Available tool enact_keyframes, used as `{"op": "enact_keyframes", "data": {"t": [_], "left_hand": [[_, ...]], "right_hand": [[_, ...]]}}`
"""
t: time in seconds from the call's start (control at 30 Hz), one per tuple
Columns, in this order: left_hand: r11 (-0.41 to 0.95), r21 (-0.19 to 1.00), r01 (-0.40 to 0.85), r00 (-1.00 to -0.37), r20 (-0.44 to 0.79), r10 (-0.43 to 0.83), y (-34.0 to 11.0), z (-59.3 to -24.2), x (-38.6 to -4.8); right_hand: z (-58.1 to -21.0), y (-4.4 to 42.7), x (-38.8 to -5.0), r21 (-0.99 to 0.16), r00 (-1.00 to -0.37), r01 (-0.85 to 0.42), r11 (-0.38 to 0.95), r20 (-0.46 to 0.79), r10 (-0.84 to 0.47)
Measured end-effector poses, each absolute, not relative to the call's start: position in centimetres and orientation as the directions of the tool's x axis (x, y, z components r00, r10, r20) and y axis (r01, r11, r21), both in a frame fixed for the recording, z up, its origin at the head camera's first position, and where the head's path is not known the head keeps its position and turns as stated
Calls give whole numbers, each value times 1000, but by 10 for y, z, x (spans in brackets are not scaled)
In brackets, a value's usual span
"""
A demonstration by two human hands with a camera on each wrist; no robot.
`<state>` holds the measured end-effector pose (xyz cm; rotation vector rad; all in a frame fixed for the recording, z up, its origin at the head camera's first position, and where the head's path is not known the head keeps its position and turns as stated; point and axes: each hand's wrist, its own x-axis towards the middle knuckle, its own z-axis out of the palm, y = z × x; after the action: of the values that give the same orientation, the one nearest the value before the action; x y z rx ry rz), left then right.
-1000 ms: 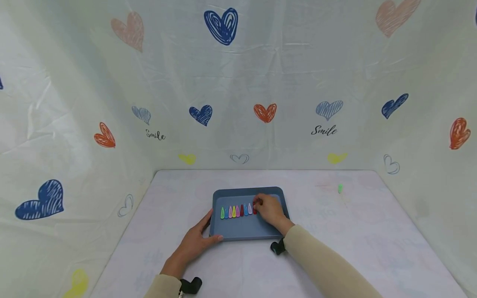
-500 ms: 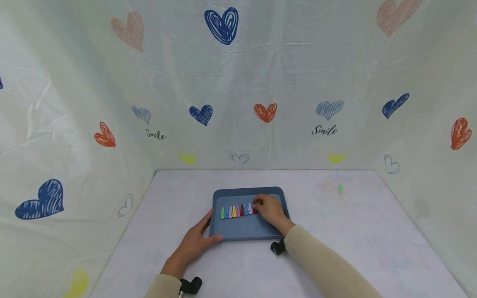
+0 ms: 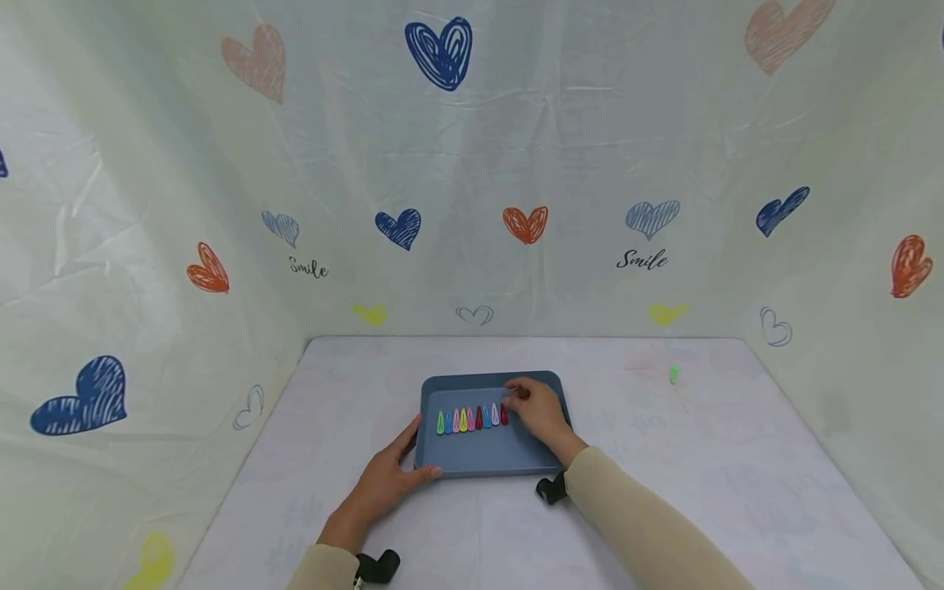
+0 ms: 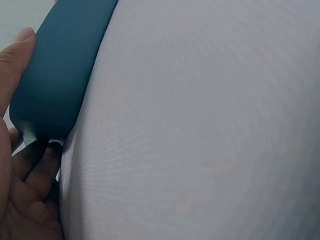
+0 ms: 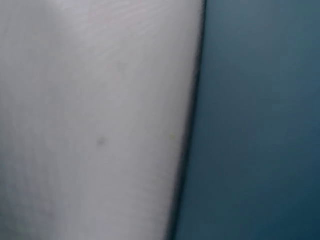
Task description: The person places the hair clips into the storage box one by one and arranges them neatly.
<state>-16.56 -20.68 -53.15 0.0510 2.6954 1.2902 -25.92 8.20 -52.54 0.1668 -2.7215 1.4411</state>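
A row of several colourful snap hair clips (image 3: 470,419) lies on the blue-grey tray (image 3: 487,465) in the head view. My left hand (image 3: 387,479) holds the tray's near left corner, thumb at the front rim and fingers along the left side. In the left wrist view the thumb (image 4: 17,60) lies on the tray wall (image 4: 62,65), and other fingers touch its lower edge. Over the row's right end is my right hand (image 3: 542,411), thumb and forefinger parted beside the dark red hair clip (image 3: 505,415). The right wrist view shows only tray wall and table.
A green hair clip (image 3: 674,374) lies alone on the white table (image 3: 664,475), at the far right. A pale sheet (image 3: 590,147) printed with hearts hangs behind and at both sides of the table.
My right hand has let go of the dark red hair clip and lifted slightly, its fingers spreading apart. That clip now shows fully at the row's right end. The left hand stays still.
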Motion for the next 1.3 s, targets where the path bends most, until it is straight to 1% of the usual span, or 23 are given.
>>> {"op": "enact_keyframes", "data": {"t": [0.23,0.37,0.57,0.83,0.97,1.1,1.3], "left_hand": [[626,779,-41,-988,-127,92,-206,-531,-165],[623,781,-40,-988,-125,94,-206,-531,-165],[621,783,-36,-988,-120,95,-207,-532,-165],[621,783,-34,-987,-122,100,-207,-532,-165],[615,788,-28,-988,-116,103,-207,-532,-165],[610,792,-26,-989,-111,101,-207,-532,-166],[615,787,-42,-988,-125,93,-206,-531,-166]], "right_hand": [[-521,84,-258,-861,-993,-119,494,96,-72],[-509,88,-256,-880,-993,-115,460,92,-72],[-485,103,-256,-900,-991,-136,414,124,-56],[-469,149,-256,-905,-982,-176,388,189,-4],[-469,179,-257,-895,-973,-195,401,228,38],[-470,209,-259,-887,-964,-221,405,262,49],[-469,250,-258,-878,-962,-216,427,267,64]]}}
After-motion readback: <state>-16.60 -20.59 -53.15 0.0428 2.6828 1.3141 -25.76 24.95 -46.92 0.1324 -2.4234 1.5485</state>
